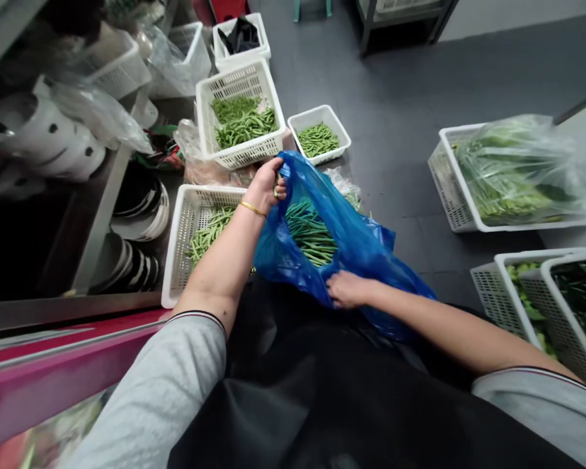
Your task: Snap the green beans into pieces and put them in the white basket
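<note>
A blue plastic bag (356,228) lies in front of me with its mouth spread, and long green beans (312,238) show inside it. My left hand (268,184), with a gold bangle at the wrist, is closed on the bag's far left edge. A small green piece shows between its fingers. Nearer to me, my right hand (346,288) grips the near edge of the bag's opening. Left of the bag, partly behind my left forearm, is a white basket (180,244) with cut green beans (209,234).
Beyond the bag stand a large white basket (202,120) of greens and a smaller one (344,133) of beans. Baskets with bagged vegetables (510,172) stand at the right. A metal shelf (97,228) with stacked bowls (149,218) runs along the left.
</note>
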Tool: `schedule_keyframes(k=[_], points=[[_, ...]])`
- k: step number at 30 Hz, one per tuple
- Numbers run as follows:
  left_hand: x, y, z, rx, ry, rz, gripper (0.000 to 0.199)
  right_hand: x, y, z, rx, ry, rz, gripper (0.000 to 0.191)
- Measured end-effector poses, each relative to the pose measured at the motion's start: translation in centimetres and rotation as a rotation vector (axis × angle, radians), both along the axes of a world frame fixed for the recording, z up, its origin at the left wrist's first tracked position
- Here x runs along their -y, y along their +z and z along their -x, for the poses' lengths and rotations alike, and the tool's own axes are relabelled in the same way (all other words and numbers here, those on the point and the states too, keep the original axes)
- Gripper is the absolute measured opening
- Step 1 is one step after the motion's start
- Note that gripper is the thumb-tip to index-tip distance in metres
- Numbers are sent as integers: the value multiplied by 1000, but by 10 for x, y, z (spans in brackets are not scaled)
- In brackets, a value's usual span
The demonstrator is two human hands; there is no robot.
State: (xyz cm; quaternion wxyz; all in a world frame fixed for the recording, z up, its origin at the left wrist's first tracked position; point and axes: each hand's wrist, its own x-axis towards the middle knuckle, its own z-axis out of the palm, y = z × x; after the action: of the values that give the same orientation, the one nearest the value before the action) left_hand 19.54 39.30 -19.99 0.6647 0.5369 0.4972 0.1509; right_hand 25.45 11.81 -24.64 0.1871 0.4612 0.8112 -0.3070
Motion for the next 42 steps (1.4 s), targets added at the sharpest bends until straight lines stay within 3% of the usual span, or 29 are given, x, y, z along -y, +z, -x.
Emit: schedule_keyframes(k=[2, 4, 7, 9, 10, 12, 15, 16, 18, 21, 25, 28, 31, 34, 39, 42], points=[[-9, -5, 4, -71, 24, -58, 32, 17, -12, 7, 39, 47, 162, 27], [-8, -12, 9, -189, 5, -195, 24, 19, -9, 4, 10, -38, 171, 31], [16, -11, 20, -308, -57, -581, 36, -14, 11, -24, -135, -346, -57, 46], [46, -5, 31, -329, -154, -817, 49, -43, 20, -52, -35, -554, -154, 48], [64, -3, 37, -353, -252, -886, 51, -54, 22, -66, 86, -641, -144, 47], [101, -6, 51, -463, -574, -922, 53, -63, 19, -93, 300, -747, -108, 47], [148, -27, 73, -715, -1160, -784, 36, -52, 12, -113, 481, -781, -46, 45], [159, -35, 80, -747, -1303, -737, 31, -46, 11, -111, 503, -775, -70, 42], [175, -48, 93, -747, -1430, -682, 32, -40, 11, -95, 472, -738, -206, 36], [184, -49, 105, -709, -1343, -688, 38, -52, 6, -50, 271, -620, -399, 36], [186, -32, 112, -435, -958, -617, 17, -78, -12, -9, 183, -523, -313, 33], [186, -25, 118, -90, -576, -288, 28, -80, -19, -17, 198, -537, -317, 32], [189, -26, 122, 116, -316, 154, 32, -71, -14, -34, 226, -587, -363, 38], [200, -24, 119, 243, -208, 374, 34, -63, -12, -29, 239, -620, -384, 37], [224, -18, 123, 316, -219, 411, 37, -56, -23, -1, 209, -621, -368, 27], [230, -21, 134, 324, -184, 440, 39, -52, -8, -10, 202, -662, -426, 29]])
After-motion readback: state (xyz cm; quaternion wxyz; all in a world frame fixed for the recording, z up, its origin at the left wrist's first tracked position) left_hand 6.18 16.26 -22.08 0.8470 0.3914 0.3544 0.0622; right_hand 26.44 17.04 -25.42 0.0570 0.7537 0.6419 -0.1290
